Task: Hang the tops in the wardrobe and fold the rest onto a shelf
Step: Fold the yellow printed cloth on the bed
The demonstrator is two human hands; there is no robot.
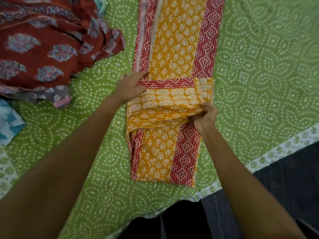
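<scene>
**So, mid-fold on the yellow and red piece**

Basically the green dotted bedsheet (259,75) fills the whole view. Running from 12 o'clock down to about 6 lies the long yellow-and-red garment (179,49), with a sleeve or flap folded crosswise over its middle. At 10 o'clock sits a maroon floral pile (39,49), with a blue cloth (8,121) at 9. The left hand (131,87) lies flat with fingers straight on the fold's left edge; the right hand (205,116) pinches the bunched fabric at the right edge.

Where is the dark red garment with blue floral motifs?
Head view, upper left: the dark red blue-motif garment lies crumpled on the green dotted bedsheet, left of the orange-and-red printed garment.
</scene>
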